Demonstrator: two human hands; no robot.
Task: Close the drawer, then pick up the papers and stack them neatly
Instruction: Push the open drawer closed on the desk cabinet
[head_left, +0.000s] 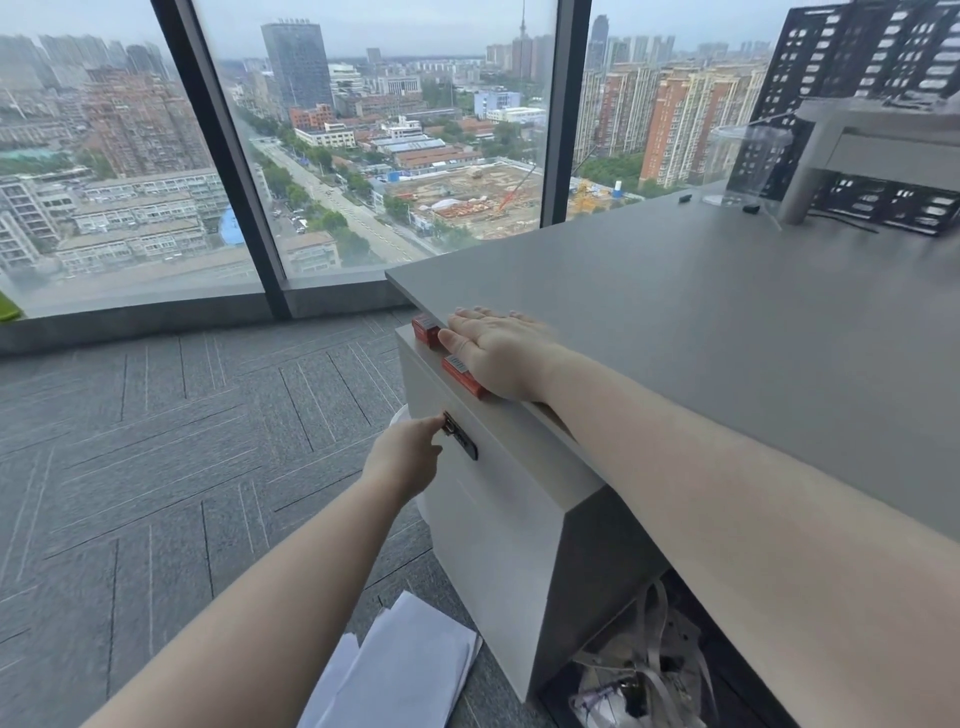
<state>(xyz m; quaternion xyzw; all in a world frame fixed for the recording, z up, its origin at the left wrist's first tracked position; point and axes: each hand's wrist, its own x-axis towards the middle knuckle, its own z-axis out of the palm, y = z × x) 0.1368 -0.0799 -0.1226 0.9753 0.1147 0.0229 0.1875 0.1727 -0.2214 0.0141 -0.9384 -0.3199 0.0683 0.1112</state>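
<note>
Drawer (488, 467) at twelve o'clock stands slightly open; my left hand (410, 457) pinches its handle (461, 437), right hand (498, 353) lies flat, spread. Papers (405, 670) wait scattered at six o'clock.

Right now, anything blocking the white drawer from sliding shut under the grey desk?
Possibly: the right hand lies flat on the grey desk's edge over the open white drawer, above red boxes inside. Left hand is at the dark handle.
</note>
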